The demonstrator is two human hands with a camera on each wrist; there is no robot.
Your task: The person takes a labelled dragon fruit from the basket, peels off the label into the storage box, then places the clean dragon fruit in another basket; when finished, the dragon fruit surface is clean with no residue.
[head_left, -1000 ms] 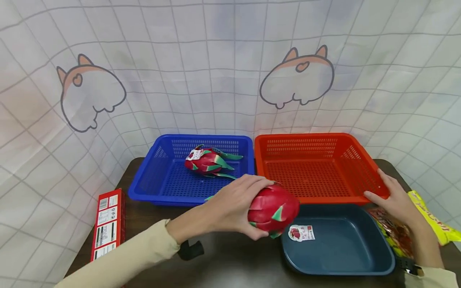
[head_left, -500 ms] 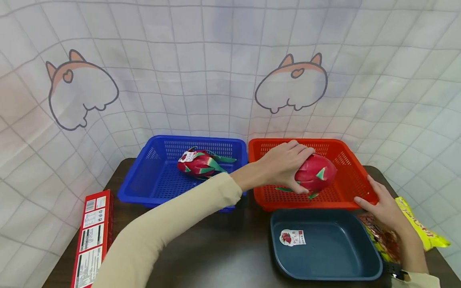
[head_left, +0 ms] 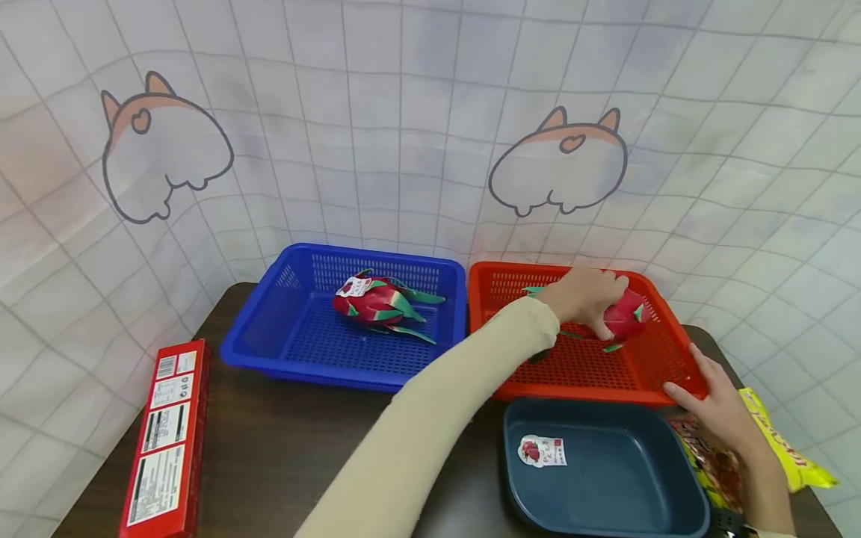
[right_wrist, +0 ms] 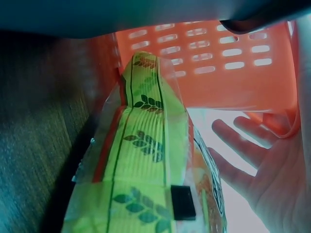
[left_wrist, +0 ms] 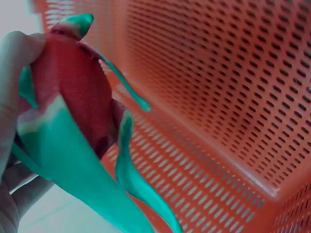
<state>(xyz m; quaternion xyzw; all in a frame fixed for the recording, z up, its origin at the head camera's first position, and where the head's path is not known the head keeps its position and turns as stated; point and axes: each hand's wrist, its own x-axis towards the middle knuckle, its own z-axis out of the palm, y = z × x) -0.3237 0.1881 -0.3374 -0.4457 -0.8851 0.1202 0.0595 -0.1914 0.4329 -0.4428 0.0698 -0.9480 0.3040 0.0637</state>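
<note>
My left hand point(head_left: 587, 297) grips a toy dragon fruit point(head_left: 627, 317), red with green scales, low inside the orange-red basket point(head_left: 572, 391). In the left wrist view, the fingers wrap one side of this dragon fruit point(left_wrist: 73, 82), and its long green leaves hang beside the perforated basket wall point(left_wrist: 218, 73). My right hand point(head_left: 723, 403) holds the front right corner of the same basket, thumb at the front rim and fingers along the right side. A second dragon fruit point(head_left: 373, 302) with a white label lies in the blue basket point(head_left: 343, 371) to the left.
In front of the orange-red basket stands a dark blue tray point(head_left: 605, 478) with a white label point(head_left: 542, 451) inside. A noodle packet point(head_left: 713, 463) and a yellow bag point(head_left: 783, 441) lie at the right. A red box point(head_left: 164, 441) is at the left edge, and a patterned curtain hangs behind.
My left hand has carried the dragon fruit from above the table, over the tray's left end, rightward and back, then down into the orange-red basket. The right hand stays at the basket's corner.
</note>
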